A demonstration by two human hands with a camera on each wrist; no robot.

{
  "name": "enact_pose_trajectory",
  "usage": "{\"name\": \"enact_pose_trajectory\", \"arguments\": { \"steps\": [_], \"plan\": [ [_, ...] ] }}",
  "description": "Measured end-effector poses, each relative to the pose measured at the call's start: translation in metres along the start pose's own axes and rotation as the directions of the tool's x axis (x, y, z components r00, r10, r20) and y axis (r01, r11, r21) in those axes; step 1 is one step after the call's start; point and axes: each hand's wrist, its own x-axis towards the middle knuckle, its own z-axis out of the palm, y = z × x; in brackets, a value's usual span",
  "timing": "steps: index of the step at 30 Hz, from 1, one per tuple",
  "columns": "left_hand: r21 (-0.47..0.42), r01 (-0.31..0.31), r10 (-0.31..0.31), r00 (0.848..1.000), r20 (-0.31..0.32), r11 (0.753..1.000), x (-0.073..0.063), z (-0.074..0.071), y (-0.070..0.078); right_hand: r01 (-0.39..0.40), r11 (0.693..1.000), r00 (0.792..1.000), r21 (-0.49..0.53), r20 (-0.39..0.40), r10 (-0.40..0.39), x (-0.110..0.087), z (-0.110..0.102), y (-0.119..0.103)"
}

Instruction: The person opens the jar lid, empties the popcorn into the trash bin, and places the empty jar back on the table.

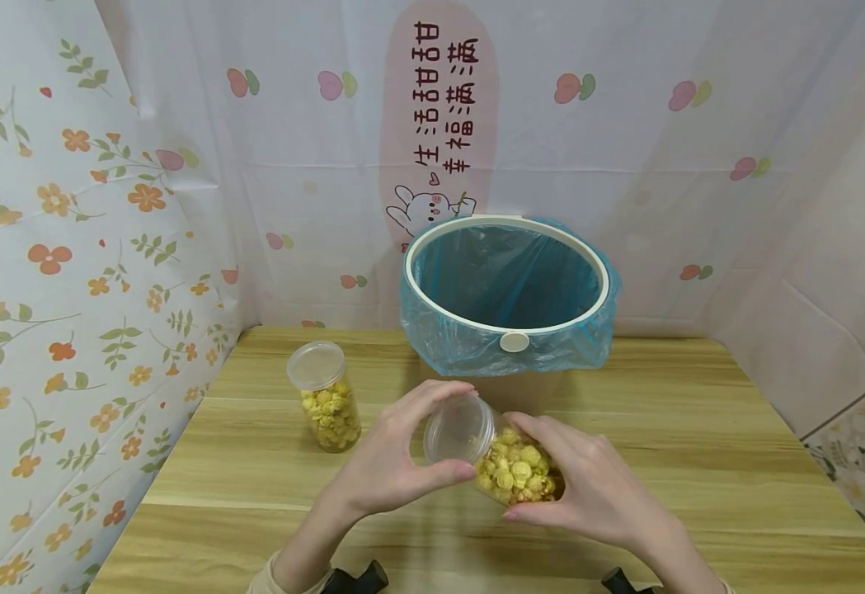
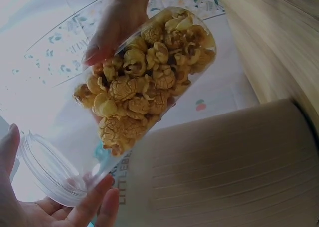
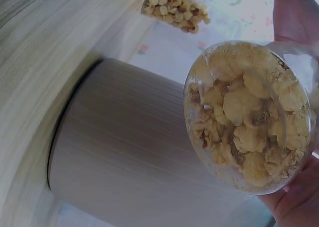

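Observation:
A clear plastic jar of yellow popcorn (image 1: 515,469) is held tilted above the table, its clear lid (image 1: 458,431) toward the left. My right hand (image 1: 599,487) grips the jar's body near the base. At the other end, my left hand (image 1: 395,454) holds the lid, thumb and fingers around its rim. In the left wrist view the lid (image 2: 52,170) sits on the jar's mouth, with popcorn (image 2: 144,82) filling the part away from it. The right wrist view looks at the jar's round bottom (image 3: 249,122), popcorn pressed against it.
A second lidded popcorn jar (image 1: 331,408) stands upright on the wooden table (image 1: 254,503) to the left. Behind my hands is a bin with a white rim ring (image 1: 514,341) and a blue liner bag (image 1: 447,338). Patterned cloth (image 1: 298,165) hangs behind the table.

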Motion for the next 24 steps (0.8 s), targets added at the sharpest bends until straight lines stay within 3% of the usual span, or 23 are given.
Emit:
{"name": "enact_pose_trajectory", "arguments": {
  "steps": [5,10,14,18,22,24],
  "plan": [
    [-0.026,0.000,0.000,1.000,0.005,1.000,0.000,0.000,-0.001,-0.024,0.999,1.000,0.032,0.012,0.023,0.000,-0.002,0.001],
    [-0.123,-0.003,0.010,0.998,0.056,0.992,0.000,-0.003,-0.002,-0.094,0.970,0.992,0.223,0.104,0.073,-0.003,-0.005,0.004],
    [-0.193,-0.056,0.087,0.984,0.156,0.980,0.001,-0.006,-0.002,-0.098,0.873,0.981,0.478,0.192,0.005,-0.003,-0.005,0.009],
    [-0.281,-0.126,0.188,0.960,0.207,0.951,0.003,-0.008,-0.001,-0.049,0.764,0.968,0.644,0.220,-0.123,-0.002,-0.003,0.011],
    [-0.351,-0.149,0.232,0.951,0.207,0.925,0.004,-0.010,-0.001,-0.046,0.712,0.955,0.701,0.240,-0.175,-0.002,-0.003,0.011],
    [-0.353,-0.147,0.229,0.952,0.203,0.924,0.004,-0.010,-0.001,-0.055,0.707,0.954,0.705,0.246,-0.172,-0.002,-0.003,0.011]
  ]
}}
